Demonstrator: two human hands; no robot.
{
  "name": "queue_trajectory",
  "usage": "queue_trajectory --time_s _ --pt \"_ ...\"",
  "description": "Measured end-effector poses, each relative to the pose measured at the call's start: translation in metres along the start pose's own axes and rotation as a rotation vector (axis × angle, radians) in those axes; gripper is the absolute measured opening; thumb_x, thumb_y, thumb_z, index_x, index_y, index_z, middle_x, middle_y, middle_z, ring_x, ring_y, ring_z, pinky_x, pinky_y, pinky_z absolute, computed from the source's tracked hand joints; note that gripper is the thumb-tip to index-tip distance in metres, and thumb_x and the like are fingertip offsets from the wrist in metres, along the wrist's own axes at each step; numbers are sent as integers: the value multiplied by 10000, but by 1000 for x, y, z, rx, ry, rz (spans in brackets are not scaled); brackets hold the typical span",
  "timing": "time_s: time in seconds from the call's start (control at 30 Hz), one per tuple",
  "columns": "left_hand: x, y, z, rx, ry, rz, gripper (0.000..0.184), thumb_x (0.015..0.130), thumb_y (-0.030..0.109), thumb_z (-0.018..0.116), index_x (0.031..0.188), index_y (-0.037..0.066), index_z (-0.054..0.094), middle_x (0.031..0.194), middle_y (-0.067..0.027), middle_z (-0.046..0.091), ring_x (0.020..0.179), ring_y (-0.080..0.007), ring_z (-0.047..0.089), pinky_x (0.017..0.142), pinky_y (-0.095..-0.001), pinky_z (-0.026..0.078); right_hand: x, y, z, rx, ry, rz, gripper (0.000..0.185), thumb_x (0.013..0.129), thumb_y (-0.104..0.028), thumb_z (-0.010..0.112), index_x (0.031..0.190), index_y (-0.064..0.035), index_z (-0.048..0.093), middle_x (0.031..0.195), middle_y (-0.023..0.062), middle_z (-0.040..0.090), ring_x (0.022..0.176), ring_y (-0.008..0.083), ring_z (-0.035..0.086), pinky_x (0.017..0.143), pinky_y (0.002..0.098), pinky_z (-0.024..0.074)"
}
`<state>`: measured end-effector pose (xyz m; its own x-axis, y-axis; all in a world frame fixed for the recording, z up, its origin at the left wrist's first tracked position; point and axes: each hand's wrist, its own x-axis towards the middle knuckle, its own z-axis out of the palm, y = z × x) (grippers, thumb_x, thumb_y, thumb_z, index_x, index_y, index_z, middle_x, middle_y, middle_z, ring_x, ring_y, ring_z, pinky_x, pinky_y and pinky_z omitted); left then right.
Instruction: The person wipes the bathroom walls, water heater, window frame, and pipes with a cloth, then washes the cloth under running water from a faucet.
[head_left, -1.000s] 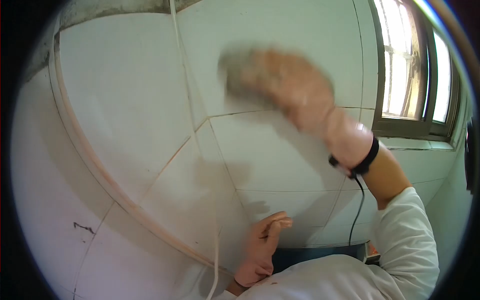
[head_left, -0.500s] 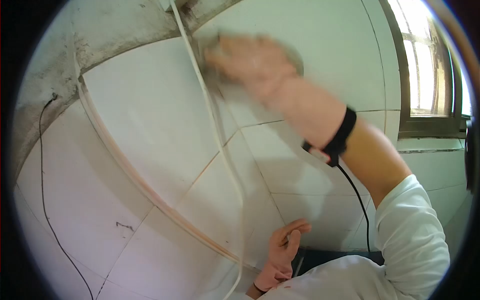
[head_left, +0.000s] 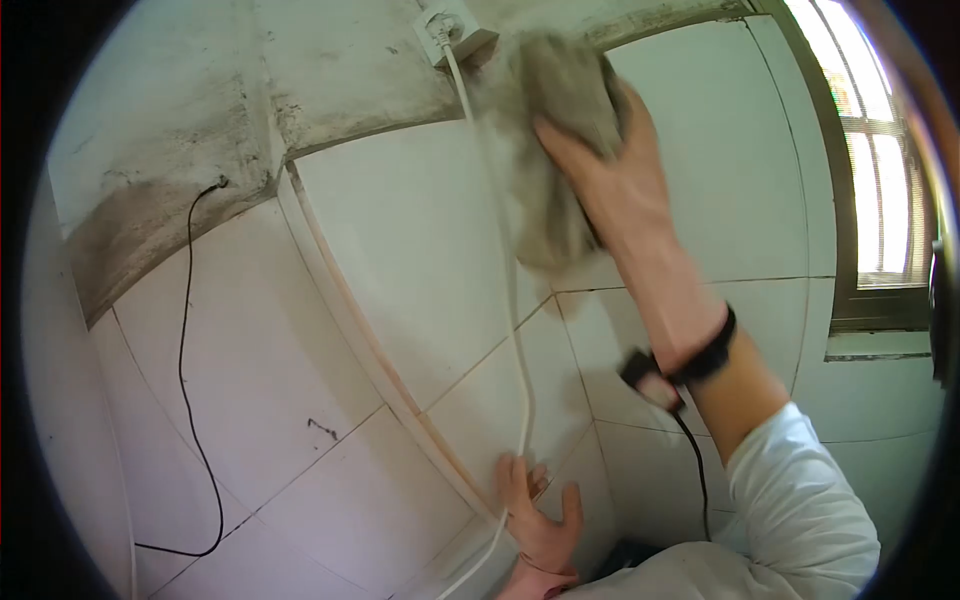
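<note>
My right hand [head_left: 625,185] is raised against the tiled wall, its fingers and thumb closed round a grey-brown cloth [head_left: 565,95]. The cloth is blurred and hangs down left of the wrist, beside the upper part of a white cable [head_left: 515,330]. Low in the view is my left hand [head_left: 540,525], with its fingers spread and thumb apart. Its fingertips are at the white cable near the wall; I cannot tell whether they press on it. A black strap with a small device [head_left: 655,385] is on my right wrist.
A white socket [head_left: 455,30] with the cable plugged in sits on the stained wall above the tiles [head_left: 400,210]. A trunking strip [head_left: 370,340] runs down the corner. A thin black wire [head_left: 185,345] hangs at left. A barred window [head_left: 880,190] is at right.
My view has shifted, bringing the socket into sight. My right hand has moved right relative to the cable, with the cloth now plain. My left hand has risen to the cable and spread its fingers.
</note>
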<state>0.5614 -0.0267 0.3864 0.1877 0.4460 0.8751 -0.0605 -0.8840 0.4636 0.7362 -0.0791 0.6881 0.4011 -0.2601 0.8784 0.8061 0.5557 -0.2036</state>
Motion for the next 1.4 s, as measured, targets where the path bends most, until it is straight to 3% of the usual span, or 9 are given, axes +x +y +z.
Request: queue_trajectory --time_s 0.23,0.37,0.43,0.67,0.87,0.97,1.13,1.17,1.4 --pt "3 -6 -13 2 -20 -25 692 734 -69 628 1371 -13 362 1406 -244 382 961 -293 643 805 -349 523 -34 41 100 -144 -145 -38 688 731 -269 747 1297 -14 451 1268 216 517 1209 369 475 1024 397 398" --pt "5 -4 -26 -1 -18 -53 629 754 -50 621 1341 -30 397 1330 -236 455 891 -272 655 793 -336 522 -151 41 19 -149 -489 181 703 717 -222 749 1321 -32 443 1264 190 522 1201 362 484 1027 409 392" --pt "1 -8 -25 44 32 -61 580 778 -23 614 1323 -36 415 1246 -219 506 867 -249 647 783 -326 519 -168 64 -22 6 -629 -10 728 662 -173 753 1316 -41 463 1260 178 527 1175 355 508 1011 420 405" --pt "-2 -7 -32 -55 168 -28 453 850 25 520 1293 -29 442 1045 -153 565 817 -191 609 721 -308 502 -25 16 -39 -1051 216 -550 628 662 -69 681 1272 -101 535 1265 147 535 1165 326 509 985 457 394" --pt "-3 0 -27 -142 375 -247 422 875 -19 443 1297 10 440 1005 -135 552 747 -172 572 665 -302 494 49 60 30 -1249 159 -656 428 878 -153 474 1303 -120 510 1324 136 510 1286 318 416 1066 493 300" --pt "12 24 -29 -193 475 -272 213 918 147 563 1048 -18 602 816 -109 642 633 -162 564 599 -288 456 51 77 66 -1174 -15 -684 434 884 -168 464 1311 -102 506 1334 145 502 1316 322 380 1081 487 279" --pt "-1 -3 -35 -165 413 -259 308 894 109 575 1172 -20 546 879 -134 653 699 -187 607 647 -293 482 29 84 84 -1079 -152 -729 405 888 -164 455 1273 -75 543 1320 184 500 1276 354 401 1065 483 289" --pt "-1 -4 -36 -163 404 -246 305 893 114 576 1165 -21 549 864 -131 655 702 -190 609 646 -293 482 29 85 83 -1012 9 -881 372 784 -137 547 1141 -55 614 1141 149 559 1058 298 525 815 400 455" --pt "0 -13 -34 -115 424 -77 402 894 2 450 1295 8 433 1033 -140 530 676 -161 546 627 -293 493 -33 80 39 -1129 -308 -827 409 813 -162 527 1206 -67 582 1155 189 573 1045 343 530 837 423 446"
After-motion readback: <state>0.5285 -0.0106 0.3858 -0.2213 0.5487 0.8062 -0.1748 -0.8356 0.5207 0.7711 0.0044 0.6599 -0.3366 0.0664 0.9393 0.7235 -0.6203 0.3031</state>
